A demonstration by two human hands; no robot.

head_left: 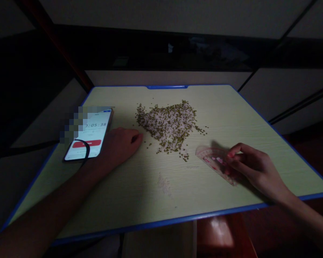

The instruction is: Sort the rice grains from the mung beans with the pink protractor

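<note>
My left hand (125, 143) rests on the table, fingers curled closed beside the left edge of a pile of small green beans mixed with pale, rice-like grains (169, 123). Whatever those fingers hold, if anything, is hidden. To the right of the pile, my right hand (254, 166) pinches a clear half-round protractor (211, 159) with pink and red flower marks. The protractor is held low over the tabletop, its near end close to the surface. A thin patch of pale grains (164, 184) lies apart, nearer to me than the pile.
A lit phone (90, 138) with a running timer lies left of my left hand, a dark cord (87, 145) looping over it. The pale folding table (118, 211) has a blue rim. Stray beans (201, 129) lie around the pile. Cabinet panels (161, 77) stand behind.
</note>
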